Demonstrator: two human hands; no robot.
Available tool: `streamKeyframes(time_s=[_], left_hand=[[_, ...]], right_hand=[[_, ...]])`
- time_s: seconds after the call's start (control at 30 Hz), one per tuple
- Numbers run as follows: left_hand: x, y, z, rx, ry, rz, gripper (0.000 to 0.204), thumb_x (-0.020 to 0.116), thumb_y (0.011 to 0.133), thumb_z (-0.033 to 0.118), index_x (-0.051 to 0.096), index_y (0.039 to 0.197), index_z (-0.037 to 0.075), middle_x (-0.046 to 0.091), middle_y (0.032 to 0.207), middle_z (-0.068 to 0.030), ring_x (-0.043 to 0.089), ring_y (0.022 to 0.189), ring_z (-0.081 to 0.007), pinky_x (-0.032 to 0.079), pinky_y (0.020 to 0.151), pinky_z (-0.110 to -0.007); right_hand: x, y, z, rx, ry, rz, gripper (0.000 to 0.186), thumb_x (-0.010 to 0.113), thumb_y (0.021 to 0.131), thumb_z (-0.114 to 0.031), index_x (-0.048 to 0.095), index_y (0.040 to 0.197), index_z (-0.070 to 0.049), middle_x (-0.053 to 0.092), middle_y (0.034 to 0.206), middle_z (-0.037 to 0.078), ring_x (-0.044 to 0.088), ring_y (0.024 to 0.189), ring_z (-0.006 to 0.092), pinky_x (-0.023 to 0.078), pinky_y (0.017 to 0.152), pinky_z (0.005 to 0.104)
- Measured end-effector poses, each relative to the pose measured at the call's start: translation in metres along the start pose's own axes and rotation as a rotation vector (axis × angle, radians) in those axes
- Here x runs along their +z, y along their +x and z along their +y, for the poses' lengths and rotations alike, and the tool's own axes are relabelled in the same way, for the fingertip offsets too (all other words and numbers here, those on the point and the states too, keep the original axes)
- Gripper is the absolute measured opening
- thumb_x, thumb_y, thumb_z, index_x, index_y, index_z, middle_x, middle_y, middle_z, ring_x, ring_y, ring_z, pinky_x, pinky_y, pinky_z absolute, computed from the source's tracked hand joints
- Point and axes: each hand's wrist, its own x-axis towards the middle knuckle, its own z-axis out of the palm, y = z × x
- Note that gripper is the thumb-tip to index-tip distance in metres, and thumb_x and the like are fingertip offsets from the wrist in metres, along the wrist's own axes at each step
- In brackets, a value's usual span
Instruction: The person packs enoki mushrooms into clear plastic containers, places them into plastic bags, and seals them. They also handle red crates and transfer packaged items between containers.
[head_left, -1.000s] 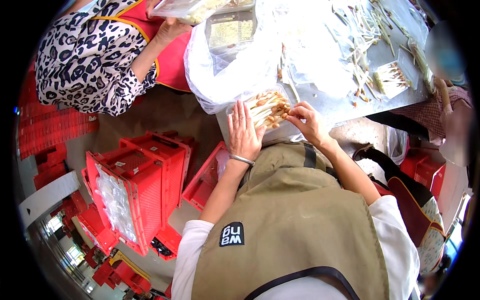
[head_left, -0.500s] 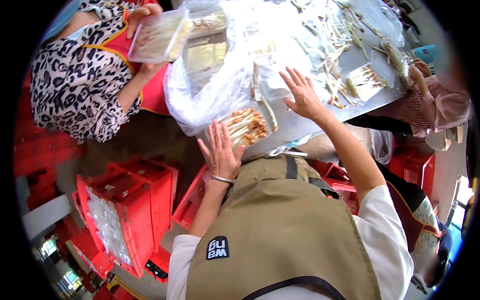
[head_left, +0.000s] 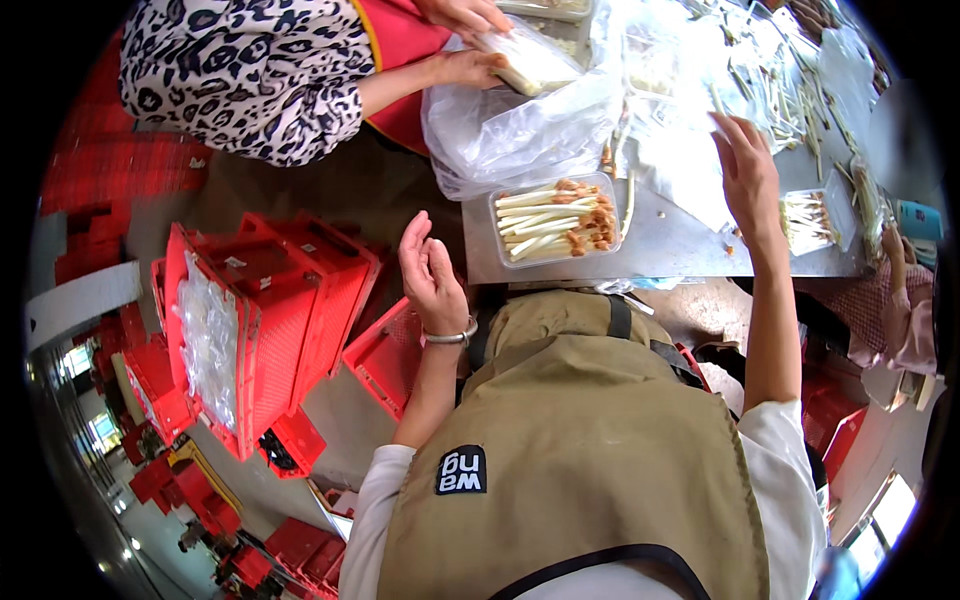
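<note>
A clear plastic tray filled with pale stalks that have brown ends stands at the near edge of the metal table. To its left, apart from it and past the table edge, my left hand is raised with the fingers stretched out and nothing in it. My right hand is over the table to the right, its fingers extended toward a white plastic sheet and scattered stalks; I see nothing held in it. A loose stalk lies just right of the tray.
A co-worker at the far left holds a packed tray over a large clear bag. Another filled tray lies at the right, near a second co-worker's arm. Red crates are stacked on the floor at left.
My left hand has come off the tray's left side. My right hand has moved right across the table. The co-worker has lowered the packed tray toward the bag; my view has shifted.
</note>
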Motion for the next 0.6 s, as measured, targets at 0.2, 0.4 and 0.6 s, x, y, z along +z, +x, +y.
streamKeyframes(time_s=[0.2, 0.4, 0.6], left_hand=[[0.003, -0.018, 0.059, -0.09, -0.04, -0.743, 0.034, 0.059, 0.088, 0.023, 0.052, 0.114, 0.002, 0.06, 0.096, -0.0087, 0.058, 0.083, -0.0138, 0.046, 0.072, -0.028], [-0.006, -0.041, 0.037, -0.384, -0.382, -0.681, 0.016, 0.056, 0.09, 0.012, 0.05, 0.099, 0.001, 0.059, 0.078, -0.0047, 0.055, 0.067, -0.0069, 0.044, 0.061, -0.021], [0.022, -0.041, 0.011, -0.422, -0.15, -0.497, 0.024, 0.056, 0.088, 0.009, 0.048, 0.11, 0.002, 0.059, 0.081, -0.0036, 0.051, 0.064, -0.0064, 0.043, 0.056, -0.02]], right_hand=[[0.018, -0.048, -0.112, -0.395, 0.566, -0.531, 0.025, 0.058, 0.082, -0.008, 0.058, 0.106, -0.002, 0.061, 0.082, 0.014, 0.059, 0.074, 0.0303, 0.047, 0.067, 0.0382], [0.022, -0.074, -0.095, 0.126, 0.694, -0.412, 0.034, 0.068, 0.078, -0.007, 0.056, 0.109, 0.001, 0.064, 0.082, 0.007, 0.061, 0.074, 0.0132, 0.049, 0.07, 0.027], [0.074, -0.109, -0.075, 0.609, 0.993, -0.222, 0.03, 0.064, 0.084, -0.008, 0.055, 0.111, -0.001, 0.057, 0.071, -0.001, 0.049, 0.064, 0.0042, 0.042, 0.059, 0.0193]])
